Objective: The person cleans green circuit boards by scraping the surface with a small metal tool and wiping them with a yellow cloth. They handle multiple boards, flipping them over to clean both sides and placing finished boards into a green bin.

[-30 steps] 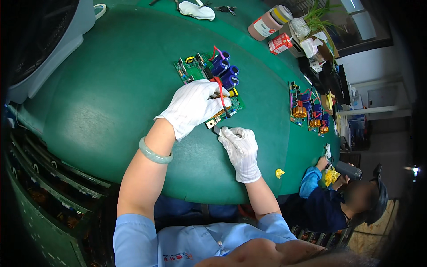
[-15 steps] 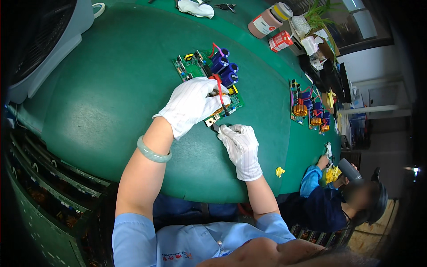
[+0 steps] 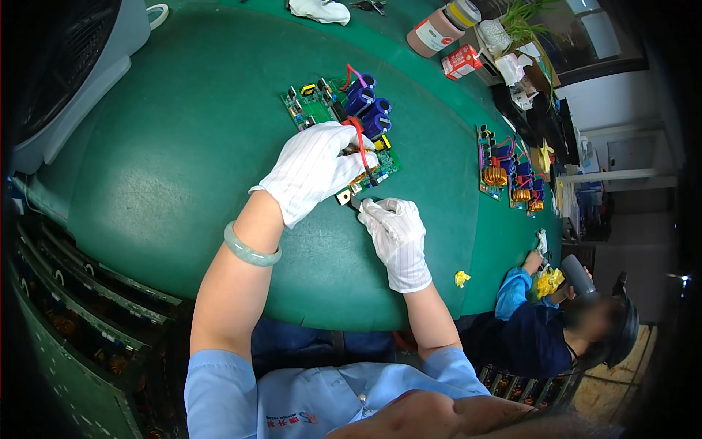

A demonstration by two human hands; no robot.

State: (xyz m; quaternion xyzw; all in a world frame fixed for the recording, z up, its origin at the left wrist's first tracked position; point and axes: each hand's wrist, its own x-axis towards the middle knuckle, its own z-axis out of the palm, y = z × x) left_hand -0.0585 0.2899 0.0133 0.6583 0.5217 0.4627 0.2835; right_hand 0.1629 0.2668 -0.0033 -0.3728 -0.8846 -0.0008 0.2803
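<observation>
On the green-topped table lies a green circuit board (image 3: 322, 110) with several blue capacitors (image 3: 373, 108), a red wire and a copper coil partly hidden by my fingers. My left hand (image 3: 314, 170), in a white striped glove, is closed over the board's near part, its fingertips around the coil beside the red wire. My right hand (image 3: 396, 233), also gloved, pinches a small dark tool (image 3: 356, 205); most of it is hidden in the fingers. The tool's visible end is at the board's near edge, beside a small metal tab (image 3: 344, 197).
More boards with coils (image 3: 496, 175) stand at the right. A crumpled yellow scrap (image 3: 462, 279) lies nearer me. A jar (image 3: 435, 33), a red carton (image 3: 461, 62) and a white cloth (image 3: 322, 11) are at the back. A grey-white machine (image 3: 88, 88) stands left; a co-worker (image 3: 519, 329) sits right.
My right hand and the dark tool have shifted very slightly toward the board. My left hand keeps its hold, and the board lies almost as before.
</observation>
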